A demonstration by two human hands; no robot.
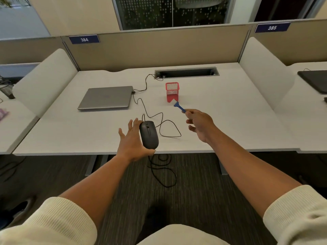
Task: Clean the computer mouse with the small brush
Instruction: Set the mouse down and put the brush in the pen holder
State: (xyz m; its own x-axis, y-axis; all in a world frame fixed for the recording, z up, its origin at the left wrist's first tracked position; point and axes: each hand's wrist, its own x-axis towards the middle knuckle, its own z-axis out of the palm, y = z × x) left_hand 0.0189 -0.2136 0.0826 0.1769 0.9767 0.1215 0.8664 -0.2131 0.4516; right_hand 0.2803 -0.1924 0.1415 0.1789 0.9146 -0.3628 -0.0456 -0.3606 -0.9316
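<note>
the left hand (131,140) is resting spread, straight fingers against the left side of the black wired computer mouse (148,135), which is lying at the near edge of the pale grey desk (230,121). the right hand (200,124) is pinching the handle of the small blue plastic brush (178,106), holding its head just beside the red mesh pen cup (172,91).

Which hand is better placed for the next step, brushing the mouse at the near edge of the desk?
The right hand, probably: it pinches the blue brush and only needs to swing it left to the mouse. The left hand lies against the mouse with straight fingers and can steady it.
</note>
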